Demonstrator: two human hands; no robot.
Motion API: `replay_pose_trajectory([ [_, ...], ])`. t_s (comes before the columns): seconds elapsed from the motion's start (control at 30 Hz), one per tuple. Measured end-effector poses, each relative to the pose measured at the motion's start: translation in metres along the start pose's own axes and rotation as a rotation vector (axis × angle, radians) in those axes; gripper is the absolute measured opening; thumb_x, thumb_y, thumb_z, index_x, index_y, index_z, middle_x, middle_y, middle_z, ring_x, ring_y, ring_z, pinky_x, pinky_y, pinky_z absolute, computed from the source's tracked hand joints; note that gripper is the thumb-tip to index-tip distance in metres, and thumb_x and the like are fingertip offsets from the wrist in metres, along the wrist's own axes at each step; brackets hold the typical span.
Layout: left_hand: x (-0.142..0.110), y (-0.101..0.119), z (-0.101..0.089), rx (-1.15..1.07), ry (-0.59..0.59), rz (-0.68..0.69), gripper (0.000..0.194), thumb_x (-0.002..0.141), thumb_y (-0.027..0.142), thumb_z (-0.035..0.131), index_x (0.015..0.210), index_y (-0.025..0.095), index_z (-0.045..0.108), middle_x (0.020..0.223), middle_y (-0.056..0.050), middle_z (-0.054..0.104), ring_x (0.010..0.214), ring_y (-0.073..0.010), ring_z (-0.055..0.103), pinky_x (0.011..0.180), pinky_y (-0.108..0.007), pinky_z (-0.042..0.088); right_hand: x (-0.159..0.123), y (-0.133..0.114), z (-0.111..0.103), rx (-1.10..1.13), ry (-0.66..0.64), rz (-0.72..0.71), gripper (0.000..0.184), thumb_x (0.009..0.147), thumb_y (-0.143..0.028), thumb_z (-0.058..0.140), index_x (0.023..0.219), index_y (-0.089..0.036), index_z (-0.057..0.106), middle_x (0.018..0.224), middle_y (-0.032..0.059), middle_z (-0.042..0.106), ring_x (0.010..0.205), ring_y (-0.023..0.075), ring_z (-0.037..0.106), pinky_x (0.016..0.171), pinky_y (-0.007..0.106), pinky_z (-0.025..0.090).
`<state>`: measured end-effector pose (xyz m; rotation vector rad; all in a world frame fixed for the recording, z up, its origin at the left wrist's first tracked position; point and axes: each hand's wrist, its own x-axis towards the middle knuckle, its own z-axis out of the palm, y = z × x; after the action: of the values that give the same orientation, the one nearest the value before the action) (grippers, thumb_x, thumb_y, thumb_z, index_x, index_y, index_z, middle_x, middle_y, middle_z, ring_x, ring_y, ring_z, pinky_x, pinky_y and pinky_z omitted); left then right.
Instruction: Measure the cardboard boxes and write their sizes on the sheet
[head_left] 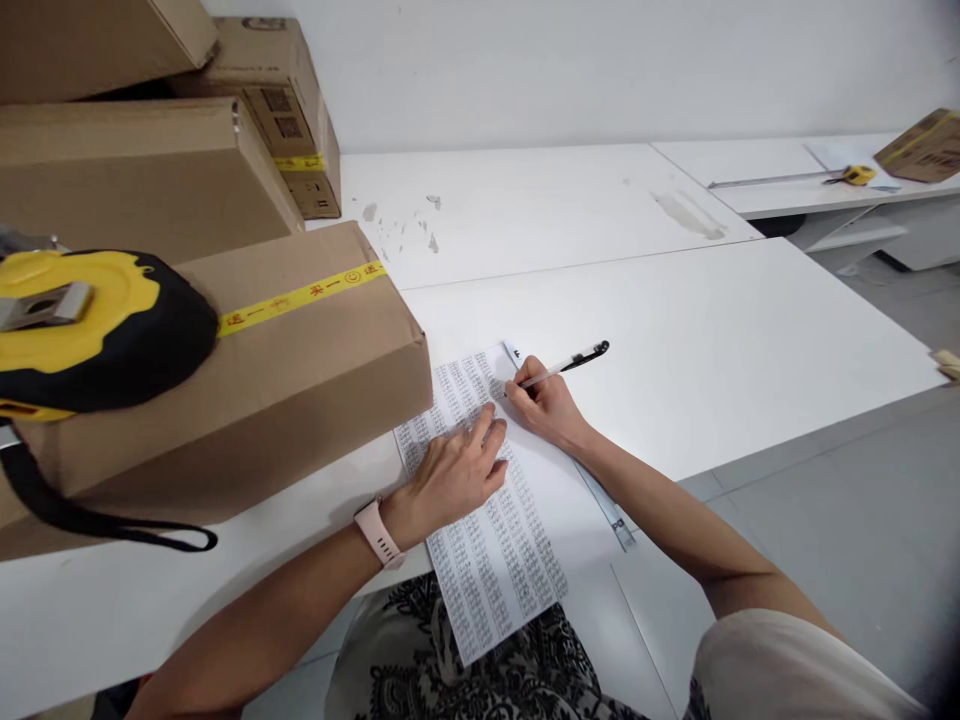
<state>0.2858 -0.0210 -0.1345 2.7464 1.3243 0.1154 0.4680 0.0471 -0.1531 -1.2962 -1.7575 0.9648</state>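
Observation:
My right hand (549,405) is closed around a pen (562,368) with a clear barrel and a black cap on its back end. The pen's tip points down at a printed sheet of paper (514,540), near the sheet's upper right part. Flat on that sheet lies my left hand (459,470), fingers spread, with a pink watch band on the wrist. Rows of small dark print fill the sheet in columns, and its lower end hangs over the table edge above my patterned clothing. A pale strip with lettering (616,520) shows along the paper's right side, partly under my right arm.
A taped cardboard box (337,370) stands close on the left, with a yellow and black tape measure (105,330) on it. More cartons (150,150) are stacked behind. The white table (712,340) extends right. On the far table sit another tape measure (859,175) and a small box (922,148).

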Motion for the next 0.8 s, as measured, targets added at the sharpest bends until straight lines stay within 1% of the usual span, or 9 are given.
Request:
replay_pose_trajectory([
  [0.27,-0.0001,-0.0004,0.0007,-0.001,0.007,-0.005,0.046,0.098,0.033,0.044,0.137,0.01,0.05,0.15,-0.02,0.046,0.085,-0.0248,0.07,0.057,-0.035,0.056,0.0001,0.002,0.0005,0.014,-0.005,0.003,0.017,0.085,-0.026,0.057,0.076,-0.023,0.042,0.054,-0.0084,0.039,0.049,0.0095,0.034,0.048,0.026,0.027],
  [0.53,0.0001,-0.0006,-0.0005,0.001,0.007,-0.003,0.046,0.098,0.033,0.045,0.137,0.01,0.05,0.15,-0.02,0.045,0.084,-0.0239,0.07,0.056,-0.034,0.056,0.0003,0.002,-0.0002,-0.01,0.028,0.002,0.017,0.084,-0.024,0.056,0.075,-0.024,0.041,0.053,-0.0085,0.038,0.049,0.0096,0.034,0.048,0.026,0.026],
  [0.67,-0.0007,-0.0003,-0.0009,-0.01,0.009,-0.006,0.045,0.097,0.033,0.046,0.136,0.01,0.05,0.149,-0.021,0.046,0.084,-0.0233,0.069,0.057,-0.033,0.056,0.0003,0.0005,-0.0006,-0.024,0.018,0.003,0.018,0.083,-0.025,0.056,0.075,-0.024,0.041,0.053,-0.0084,0.038,0.049,0.0098,0.034,0.048,0.026,0.026],
  [0.8,-0.001,-0.0001,-0.0016,-0.015,-0.001,-0.006,0.045,0.097,0.033,0.046,0.136,0.01,0.05,0.15,-0.021,0.045,0.085,-0.0236,0.07,0.058,-0.034,0.057,-0.0002,-0.0009,-0.0014,-0.024,0.033,0.014,0.017,0.083,-0.025,0.056,0.074,-0.024,0.041,0.053,-0.0081,0.038,0.049,0.0103,0.034,0.049,0.026,0.026],
])
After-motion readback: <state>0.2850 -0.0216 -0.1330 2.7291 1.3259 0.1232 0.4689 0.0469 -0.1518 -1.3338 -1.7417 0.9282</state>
